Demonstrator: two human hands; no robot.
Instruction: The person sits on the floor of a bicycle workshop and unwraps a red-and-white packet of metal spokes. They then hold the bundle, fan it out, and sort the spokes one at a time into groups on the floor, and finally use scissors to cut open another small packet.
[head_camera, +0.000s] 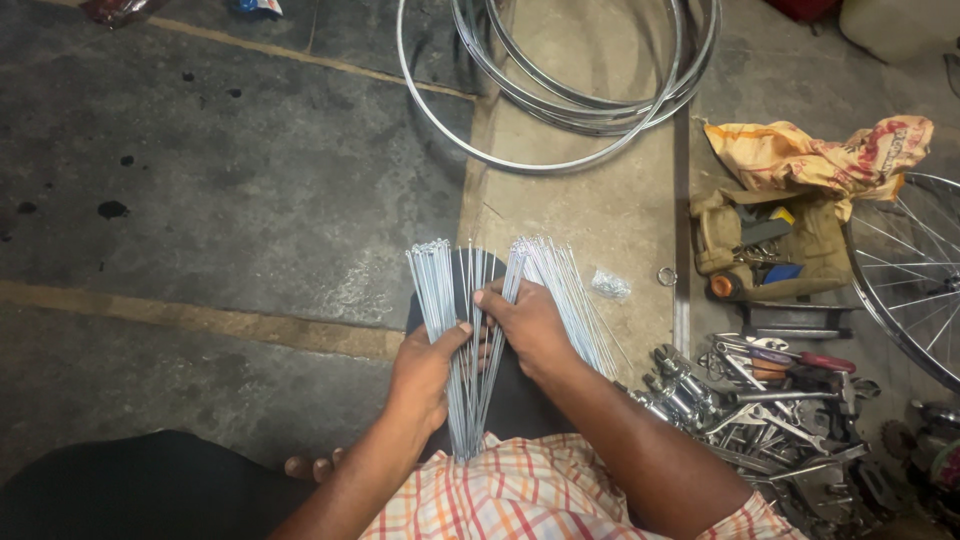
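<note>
Spokes (470, 340): silver bundle, fanned, centre frame. Left hand (425, 365) closed around left sheaf; right hand (530, 325) pinching strands from right sheaf. Rims (560, 100) top; tools (760, 400) lower right.

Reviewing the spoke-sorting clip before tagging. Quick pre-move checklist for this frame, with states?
1. Left hand grips the left part of the spoke bundle: ok.
2. Right hand has its fingers on the right part of the fan: ok.
3. Spoke tips fanned apart at the top, gathered near the lap: ok.
4. Small bag of nipples beside the spokes on the floor: ok.
5. Bare rims lie ahead of the hands: ok.
6. Spoke count: cannot tell.
</note>
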